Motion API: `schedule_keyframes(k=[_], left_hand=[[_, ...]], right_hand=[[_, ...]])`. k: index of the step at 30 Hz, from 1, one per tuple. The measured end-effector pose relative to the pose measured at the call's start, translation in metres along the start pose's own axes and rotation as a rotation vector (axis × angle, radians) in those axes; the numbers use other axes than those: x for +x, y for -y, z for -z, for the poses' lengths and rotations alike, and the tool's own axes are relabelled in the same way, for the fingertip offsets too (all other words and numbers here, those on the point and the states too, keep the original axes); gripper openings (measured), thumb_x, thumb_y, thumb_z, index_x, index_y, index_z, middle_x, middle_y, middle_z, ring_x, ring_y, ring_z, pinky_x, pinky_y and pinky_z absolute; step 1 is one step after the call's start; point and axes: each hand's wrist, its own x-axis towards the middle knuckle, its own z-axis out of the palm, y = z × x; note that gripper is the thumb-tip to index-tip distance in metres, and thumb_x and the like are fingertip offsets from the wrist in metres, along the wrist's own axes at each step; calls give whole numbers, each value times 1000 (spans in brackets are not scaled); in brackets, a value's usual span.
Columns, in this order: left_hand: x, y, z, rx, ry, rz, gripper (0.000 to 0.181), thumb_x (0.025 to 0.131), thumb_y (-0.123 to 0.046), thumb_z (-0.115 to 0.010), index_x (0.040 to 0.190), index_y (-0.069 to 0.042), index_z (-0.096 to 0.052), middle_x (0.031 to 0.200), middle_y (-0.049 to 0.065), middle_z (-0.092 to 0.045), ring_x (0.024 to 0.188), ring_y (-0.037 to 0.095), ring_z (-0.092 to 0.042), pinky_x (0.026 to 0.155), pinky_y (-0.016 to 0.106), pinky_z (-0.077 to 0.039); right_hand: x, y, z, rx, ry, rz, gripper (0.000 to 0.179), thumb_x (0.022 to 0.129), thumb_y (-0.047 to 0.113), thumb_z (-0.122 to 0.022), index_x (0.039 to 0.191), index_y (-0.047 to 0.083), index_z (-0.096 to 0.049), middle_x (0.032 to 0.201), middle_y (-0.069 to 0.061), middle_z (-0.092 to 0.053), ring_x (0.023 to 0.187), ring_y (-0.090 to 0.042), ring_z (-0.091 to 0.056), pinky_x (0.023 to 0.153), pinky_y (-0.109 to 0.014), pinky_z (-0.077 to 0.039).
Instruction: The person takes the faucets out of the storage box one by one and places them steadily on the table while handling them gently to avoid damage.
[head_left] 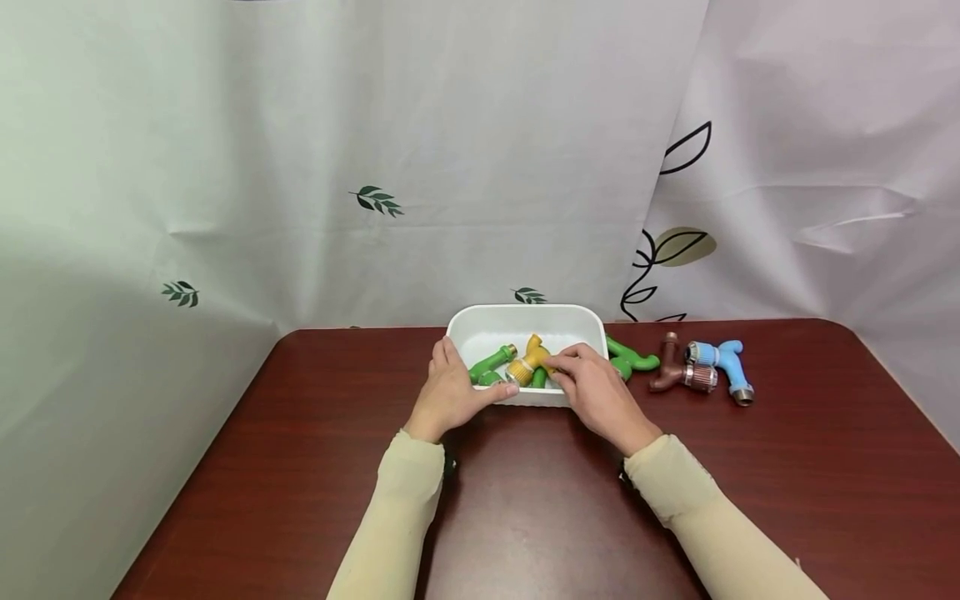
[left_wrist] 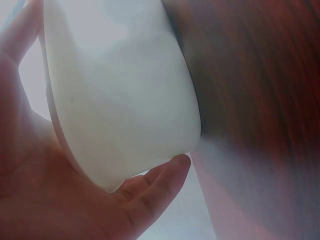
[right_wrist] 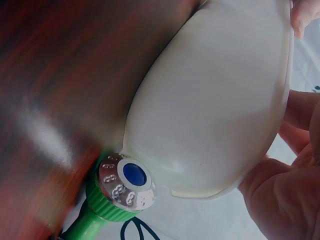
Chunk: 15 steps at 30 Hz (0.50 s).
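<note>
Inside white tray (head_left: 526, 319), yellow tap (head_left: 532, 360), right end in right hand (head_left: 602, 393)

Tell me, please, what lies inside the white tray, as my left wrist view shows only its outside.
Observer: The tray holds at least a yellow tap and a green tap.
Operator: Thank you; could you say where the right hand is?
Observer: The right hand reaches over the tray's near rim, its fingertips at the yellow tap.
Operator: And what is on the table to the tray's right?
Observer: Another green tap, a brown tap and a blue tap.
</note>
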Motion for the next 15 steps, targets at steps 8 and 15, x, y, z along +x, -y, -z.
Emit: schedule_keyframes(k=[8,15], left_hand=[[0,0,1,5,4,10,136,74,-64,-79,156,10,0,158,25,-15,138,40,-32,107,47,-41],[-1,-1,1,3,-6,5,135,74,-64,-80,156,10,-2,157,24,-17,137,40,-33,105,48,-42]], right_hand=[[1,0,2,17,7,9,23,94,7,-70,116,4,-75,105,-10,-63,96,-24,-61,81,-41,-50],[-2,-1,0,36,-17,-5,19,93,5,-71,112,2,-75,105,-10,-62,98,-26,-62,84,-44,-50]])
